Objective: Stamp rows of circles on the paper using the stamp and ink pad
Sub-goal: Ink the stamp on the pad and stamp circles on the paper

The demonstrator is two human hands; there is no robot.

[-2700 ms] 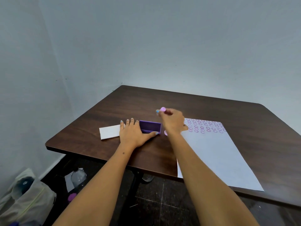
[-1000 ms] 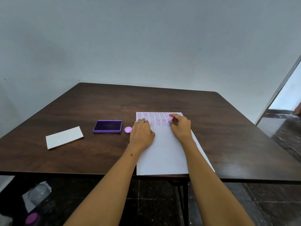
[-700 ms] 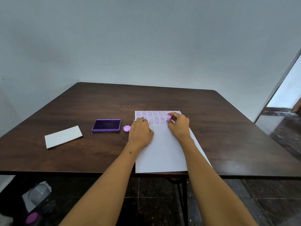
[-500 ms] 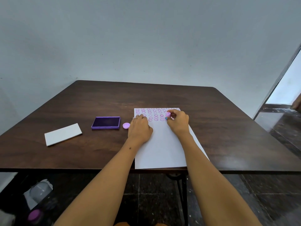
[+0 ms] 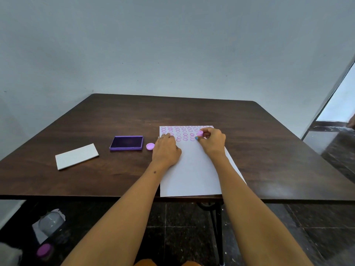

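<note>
Her right hand [image 5: 212,143] pinches the pink stamp [image 5: 200,133] over the paper [image 5: 192,169]. The left hand [image 5: 166,149] lies flat, fingers spread, on the sheet's left edge.

No words, labels, brand names or numbers can be read anywhere. The only marks are the stamped pink circles [image 5: 180,133], in rows across the 12 o'clock end of the paper [image 5: 190,169]; they carry no lettering.

Pink stamp [image 5: 200,133] upright on circle-stamped paper [image 5: 192,169]; open purple ink pad [image 5: 126,142] left.
</note>
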